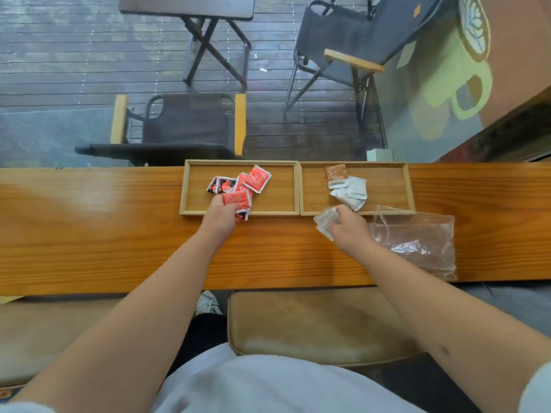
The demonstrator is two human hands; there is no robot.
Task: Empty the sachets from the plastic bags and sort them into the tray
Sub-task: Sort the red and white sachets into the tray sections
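Two wooden trays stand side by side at the counter's far edge. The left tray (pixel 277 201) holds several red sachets (pixel 257 178). The right tray (pixel 387 189) holds white sachets (pixel 353 190) and one brown sachet (pixel 336 174). My left hand (pixel 222 217) is at the left tray's near rim, shut on red sachets (pixel 237 200). Just in front of the right tray, my right hand (pixel 347 226) grips a few pale sachets (pixel 325 221). An empty clear plastic bag (pixel 417 236) lies crumpled on the counter right of that hand.
The long wooden counter (pixel 104 228) runs across the view. Behind it is glass, with folding chairs (pixel 190 123) and a small table (pixel 190 7) outside on decking. A tan cushioned bench (pixel 313 323) sits below the counter's near edge.
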